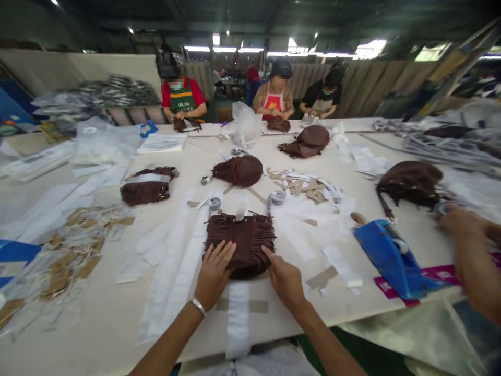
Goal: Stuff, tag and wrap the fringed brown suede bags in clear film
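A dark brown fringed bag [250, 243] lies flat on the table in front of me, its drawstring edge facing away. My left hand [217, 271] rests on its lower left part, fingers stretched out over the fringe. At the bag's right side, the extended index finger of my right hand [285, 277] touches the fringe, while its other fingers curl underneath and are partly hidden. From under the bag's near edge a white paper strip [238, 321] runs towards me. Two rolled grey straps [277, 198] sit just beyond the bag.
More brown bags [248, 171] lie across the table [313, 334]. A blue tape dispenser [385, 258] stands right, near a co-worker's blurred hand [464, 224]. Paper scraps [309, 185], tags with strings [64, 261] and plastic bags [105, 141] are spread around. Several people work opposite.
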A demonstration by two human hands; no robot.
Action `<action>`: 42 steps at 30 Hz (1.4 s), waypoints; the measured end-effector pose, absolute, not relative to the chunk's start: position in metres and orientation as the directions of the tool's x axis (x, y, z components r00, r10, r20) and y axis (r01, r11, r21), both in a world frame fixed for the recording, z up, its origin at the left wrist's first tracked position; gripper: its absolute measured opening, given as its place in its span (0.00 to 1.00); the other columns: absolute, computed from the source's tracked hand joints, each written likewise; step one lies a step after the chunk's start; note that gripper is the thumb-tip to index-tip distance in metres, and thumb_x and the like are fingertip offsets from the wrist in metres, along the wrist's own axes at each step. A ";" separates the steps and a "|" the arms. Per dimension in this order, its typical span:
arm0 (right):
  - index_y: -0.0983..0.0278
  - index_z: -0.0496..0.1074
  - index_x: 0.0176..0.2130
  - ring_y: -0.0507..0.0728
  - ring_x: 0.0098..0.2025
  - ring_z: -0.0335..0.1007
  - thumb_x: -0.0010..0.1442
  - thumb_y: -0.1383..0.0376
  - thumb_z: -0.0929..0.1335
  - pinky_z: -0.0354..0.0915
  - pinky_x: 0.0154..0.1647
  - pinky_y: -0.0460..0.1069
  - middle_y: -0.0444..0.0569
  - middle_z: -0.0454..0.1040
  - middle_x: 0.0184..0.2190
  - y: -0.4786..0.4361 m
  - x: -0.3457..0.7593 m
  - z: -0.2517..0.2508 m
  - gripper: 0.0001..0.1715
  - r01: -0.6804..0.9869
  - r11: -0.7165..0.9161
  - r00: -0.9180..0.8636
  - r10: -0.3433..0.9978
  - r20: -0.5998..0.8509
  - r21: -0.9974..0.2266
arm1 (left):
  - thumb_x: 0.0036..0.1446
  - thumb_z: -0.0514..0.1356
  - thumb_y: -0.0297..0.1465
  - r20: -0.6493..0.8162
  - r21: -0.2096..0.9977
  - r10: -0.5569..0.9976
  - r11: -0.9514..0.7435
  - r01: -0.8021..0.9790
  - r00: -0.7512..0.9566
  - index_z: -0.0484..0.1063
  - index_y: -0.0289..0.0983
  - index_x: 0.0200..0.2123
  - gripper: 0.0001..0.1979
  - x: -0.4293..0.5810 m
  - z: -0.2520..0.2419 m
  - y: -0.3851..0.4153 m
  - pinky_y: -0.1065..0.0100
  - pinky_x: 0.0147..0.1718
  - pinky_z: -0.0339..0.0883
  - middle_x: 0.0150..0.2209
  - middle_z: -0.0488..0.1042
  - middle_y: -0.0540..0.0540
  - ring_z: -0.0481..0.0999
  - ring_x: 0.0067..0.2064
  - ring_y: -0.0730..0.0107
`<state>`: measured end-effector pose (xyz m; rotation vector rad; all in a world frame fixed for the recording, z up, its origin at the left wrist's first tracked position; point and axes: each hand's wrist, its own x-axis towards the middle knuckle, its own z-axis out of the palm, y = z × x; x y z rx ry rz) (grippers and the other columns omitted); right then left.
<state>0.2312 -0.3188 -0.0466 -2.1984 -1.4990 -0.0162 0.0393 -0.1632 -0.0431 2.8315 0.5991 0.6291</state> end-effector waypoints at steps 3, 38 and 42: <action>0.58 0.61 0.62 0.54 0.38 0.74 0.64 0.72 0.59 0.68 0.40 0.46 0.49 0.76 0.41 -0.321 0.231 -0.051 0.29 0.870 -0.285 0.416 0.862 0.290 -0.402 | 0.63 0.57 0.37 0.316 0.358 0.437 -0.877 0.321 0.842 0.52 0.41 0.65 0.30 0.040 -0.039 -0.161 0.45 0.65 0.48 0.64 0.62 0.45 0.54 0.67 0.58; 0.51 0.48 0.68 0.57 0.34 0.76 0.64 0.72 0.59 0.65 0.32 0.48 0.49 0.78 0.37 -0.306 0.249 -0.060 0.37 0.944 -0.312 0.326 0.934 -0.147 0.110 | 0.65 0.52 0.28 0.284 0.031 0.223 -0.974 0.223 0.933 0.65 0.38 0.55 0.16 0.048 -0.060 -0.176 0.56 0.47 0.61 0.56 0.67 0.40 0.66 0.51 0.58; 0.57 0.49 0.68 0.59 0.29 0.76 0.58 0.78 0.59 0.65 0.28 0.49 0.51 0.78 0.29 -0.313 0.243 -0.025 0.42 0.918 -0.338 0.384 0.886 -0.260 0.206 | 0.67 0.50 0.32 0.317 0.058 0.245 -0.969 0.239 0.916 0.57 0.41 0.64 0.22 0.038 -0.067 -0.183 0.56 0.51 0.59 0.62 0.61 0.39 0.65 0.55 0.58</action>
